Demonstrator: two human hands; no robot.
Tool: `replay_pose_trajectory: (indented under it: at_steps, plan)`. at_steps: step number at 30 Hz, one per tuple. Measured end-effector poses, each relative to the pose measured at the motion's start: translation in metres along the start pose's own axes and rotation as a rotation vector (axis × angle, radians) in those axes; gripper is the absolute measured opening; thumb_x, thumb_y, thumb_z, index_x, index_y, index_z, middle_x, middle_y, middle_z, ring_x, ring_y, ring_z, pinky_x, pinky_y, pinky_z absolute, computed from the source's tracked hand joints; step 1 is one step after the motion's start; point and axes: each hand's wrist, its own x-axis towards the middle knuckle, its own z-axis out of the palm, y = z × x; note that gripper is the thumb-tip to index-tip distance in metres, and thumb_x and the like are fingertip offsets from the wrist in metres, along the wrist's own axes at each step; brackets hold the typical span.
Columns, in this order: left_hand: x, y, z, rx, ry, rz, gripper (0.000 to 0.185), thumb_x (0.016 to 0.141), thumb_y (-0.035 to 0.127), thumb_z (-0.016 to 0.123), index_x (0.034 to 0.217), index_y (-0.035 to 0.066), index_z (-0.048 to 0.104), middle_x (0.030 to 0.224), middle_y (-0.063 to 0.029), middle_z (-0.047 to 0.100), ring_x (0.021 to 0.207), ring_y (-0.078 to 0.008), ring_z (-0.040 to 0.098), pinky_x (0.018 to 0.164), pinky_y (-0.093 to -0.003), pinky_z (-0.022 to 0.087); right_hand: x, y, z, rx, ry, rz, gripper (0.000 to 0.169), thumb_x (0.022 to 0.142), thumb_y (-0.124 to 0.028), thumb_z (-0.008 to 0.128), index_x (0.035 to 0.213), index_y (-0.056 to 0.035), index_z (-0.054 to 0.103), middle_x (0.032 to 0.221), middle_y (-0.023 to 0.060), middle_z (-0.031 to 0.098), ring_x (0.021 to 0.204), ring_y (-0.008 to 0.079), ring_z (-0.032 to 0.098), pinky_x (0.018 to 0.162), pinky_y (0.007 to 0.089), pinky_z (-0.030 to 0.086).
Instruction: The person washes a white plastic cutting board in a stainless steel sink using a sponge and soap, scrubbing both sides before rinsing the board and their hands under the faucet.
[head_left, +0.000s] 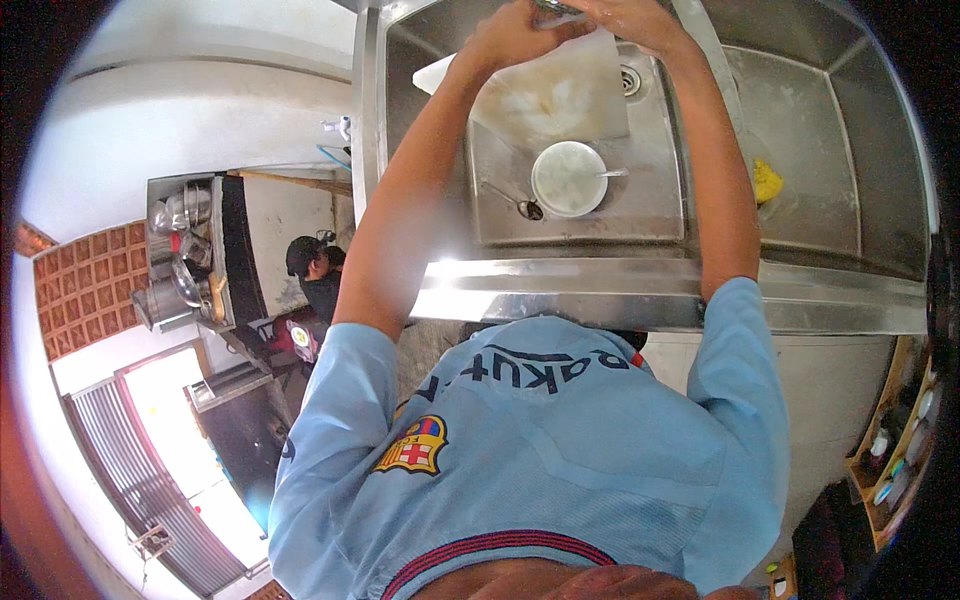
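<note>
My left hand and my right hand meet at the top edge of the view, over the left basin of a stainless steel sink. Between them is a small dark, shiny object, cut off by the frame, so its kind is unclear. Below my hands a stained white board, likely a cutting board, leans in the basin. Nearer to me stands a white bowl of cloudy liquid, a spoon resting at its right rim. Another spoon with dark residue lies left of the bowl.
A drain shows right of the board. The right basin holds a yellow cloth or sponge. The sink's front rim runs before my body. Leftward are a person in a dark cap and a shelf with metal pots.
</note>
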Motion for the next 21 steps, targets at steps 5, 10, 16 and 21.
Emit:
replay_pose_trajectory:
  at_steps: [5, 10, 16, 21]
  plan:
    - [-0.003, 0.017, -0.012, 0.125, -0.091, -0.092, 0.061, 0.086, 0.063, 0.06, 0.098, 0.005, 0.073, 0.087, -0.0271, 0.069, 0.088, -0.0416, 0.068, 0.077, -0.0466, 0.052, -0.002, 0.01, -0.022, 0.106, 0.045, 0.065, 0.034, 0.089, -0.016, 0.069, 0.114, -0.0035, 0.049, 0.091, 0.0029, 0.06, 0.077, 0.01, 0.059, 0.066, 0.0277, 0.05]
    - [0.005, 0.018, -0.009, 0.182, -0.082, -0.091, 0.064, 0.084, 0.067, 0.058, 0.1, 0.006, 0.074, 0.087, -0.0276, 0.068, 0.087, -0.042, 0.068, 0.076, -0.0469, 0.052, -0.013, -0.015, -0.029, 0.027, 0.054, 0.183, 0.038, 0.088, -0.018, 0.069, 0.116, -0.0039, 0.048, 0.088, 0.0025, 0.059, 0.073, 0.0093, 0.057, 0.062, 0.0256, 0.048]
    - [0.009, 0.011, -0.012, 0.19, -0.053, -0.05, 0.056, 0.083, 0.059, 0.063, 0.105, 0.008, 0.074, 0.089, -0.0257, 0.069, 0.088, -0.042, 0.068, 0.078, -0.0462, 0.052, -0.015, -0.016, -0.034, 0.04, 0.063, 0.248, 0.045, 0.088, -0.017, 0.068, 0.123, -0.0039, 0.044, 0.096, 0.0052, 0.059, 0.08, 0.0115, 0.06, 0.068, 0.0275, 0.052]
    - [0.013, -0.003, -0.01, 0.037, -0.054, -0.028, 0.049, 0.083, 0.05, 0.067, 0.104, 0.007, 0.074, 0.083, -0.0215, 0.07, 0.082, -0.0332, 0.07, 0.077, -0.0412, 0.053, -0.017, -0.017, -0.034, 0.105, 0.03, 0.227, 0.046, 0.088, -0.016, 0.068, 0.125, -0.0038, 0.043, 0.102, 0.0052, 0.059, 0.087, 0.0125, 0.061, 0.071, 0.0284, 0.054]
